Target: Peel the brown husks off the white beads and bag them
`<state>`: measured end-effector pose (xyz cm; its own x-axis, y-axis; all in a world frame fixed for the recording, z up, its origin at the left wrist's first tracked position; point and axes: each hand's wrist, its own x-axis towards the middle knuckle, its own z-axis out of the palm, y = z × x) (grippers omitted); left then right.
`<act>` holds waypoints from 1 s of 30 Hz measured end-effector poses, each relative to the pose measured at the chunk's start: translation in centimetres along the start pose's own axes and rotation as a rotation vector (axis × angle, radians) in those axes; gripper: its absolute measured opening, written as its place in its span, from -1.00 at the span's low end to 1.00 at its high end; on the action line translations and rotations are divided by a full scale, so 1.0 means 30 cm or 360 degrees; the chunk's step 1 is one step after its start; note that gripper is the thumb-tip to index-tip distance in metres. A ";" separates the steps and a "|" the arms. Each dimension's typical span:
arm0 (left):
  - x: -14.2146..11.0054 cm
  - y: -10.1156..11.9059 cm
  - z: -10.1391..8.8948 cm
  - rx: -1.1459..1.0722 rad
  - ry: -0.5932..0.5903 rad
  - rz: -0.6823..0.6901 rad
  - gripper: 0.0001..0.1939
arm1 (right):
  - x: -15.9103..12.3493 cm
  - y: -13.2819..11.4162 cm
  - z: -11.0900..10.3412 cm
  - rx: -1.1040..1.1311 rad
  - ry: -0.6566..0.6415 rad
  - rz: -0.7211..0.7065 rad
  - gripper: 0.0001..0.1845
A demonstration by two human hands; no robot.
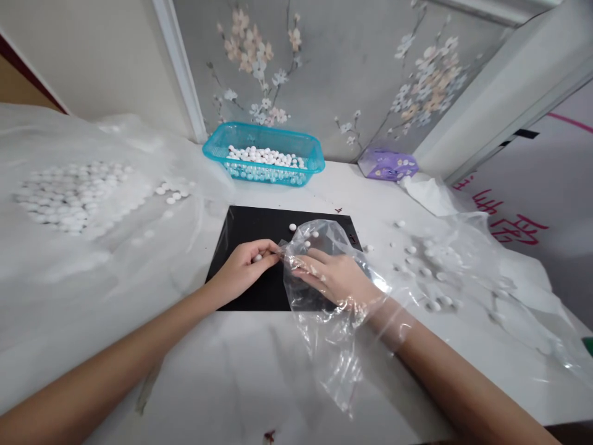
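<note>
Over the black mat [250,225], my left hand [245,266] is closed, its thumb and fingertips pinching the edge of a clear plastic bag [340,371]. A small white ball [258,258] shows between those same fingers. My right hand [331,278] meets it from the right with fingers closed at the bag's edge. Film from the bag lies over that hand and wrist, so its fingertips are partly hidden, and I cannot tell whether the hand is inside. A white ball [292,227] rests on the mat just beyond the hands, with others seen near the film.
At the back stands a blue plastic basket [217,151] of white balls. A large translucent bag [115,259] with many balls covers the left side. Loose balls [425,272] and more clear film [532,321] lie right. A purple packet [388,165] leans against the wall.
</note>
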<state>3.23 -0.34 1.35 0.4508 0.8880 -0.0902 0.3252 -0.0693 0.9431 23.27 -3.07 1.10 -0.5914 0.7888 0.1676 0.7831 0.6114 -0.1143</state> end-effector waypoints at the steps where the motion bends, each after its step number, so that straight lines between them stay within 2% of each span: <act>1: -0.001 0.001 0.001 -0.0035 -0.0002 -0.0007 -0.77 | -0.001 0.002 0.001 0.0009 -0.0012 -0.0002 -0.60; 4: 0.001 -0.005 0.001 -0.0159 -0.0017 -0.0033 -0.72 | -0.006 0.007 0.011 0.0028 -0.0057 -0.0008 -0.58; 7: 0.006 -0.017 -0.001 -0.0098 -0.0025 -0.0054 -0.64 | -0.007 0.006 0.031 0.0002 -0.0037 0.0020 -0.56; 10: 0.011 -0.024 -0.004 0.0011 -0.0070 -0.0043 -0.58 | 0.000 -0.007 0.038 0.0081 -0.0082 0.0129 -0.55; 15: 0.012 -0.023 -0.004 0.0061 -0.0140 0.0003 -0.56 | 0.020 -0.032 0.009 0.0307 -0.0207 0.0313 -0.61; 18: 0.011 -0.023 0.003 0.0013 0.0000 -0.0060 -0.55 | 0.020 -0.027 0.010 0.0355 -0.0261 0.0343 -0.66; 23: 0.014 -0.022 0.004 -0.0092 0.0085 -0.0054 -0.68 | 0.008 -0.013 0.039 0.0377 -0.0117 0.0265 -0.69; 28: 0.024 -0.036 -0.014 -0.0318 0.0434 -0.0064 -0.72 | 0.015 -0.028 0.013 0.0371 -0.0114 0.0404 -0.71; 30: 0.026 -0.042 -0.019 -0.0402 0.0506 -0.0069 -0.75 | 0.019 -0.030 -0.001 0.0377 -0.0135 0.0454 -0.73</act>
<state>2.70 0.71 0.28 0.1489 0.9867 -0.0658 0.1058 0.0502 0.9931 22.23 -3.19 1.33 -0.3776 0.9258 0.0158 0.8582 0.3563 -0.3695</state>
